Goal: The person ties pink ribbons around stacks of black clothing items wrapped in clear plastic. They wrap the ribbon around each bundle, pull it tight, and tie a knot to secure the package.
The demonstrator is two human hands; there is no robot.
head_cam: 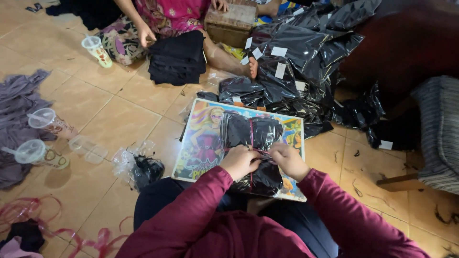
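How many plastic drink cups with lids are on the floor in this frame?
3. One cup stands upright beside the seated person at the top left; two cups lie tipped by the grey cloth at the left. More may be hidden.

A home floor is being used as a packing spot: tan floor tiles are spread left of the hands, black plastic packets are being piled beyond them, lidded drink cups are standing far left, and a striped cushioned seat is set to the right.
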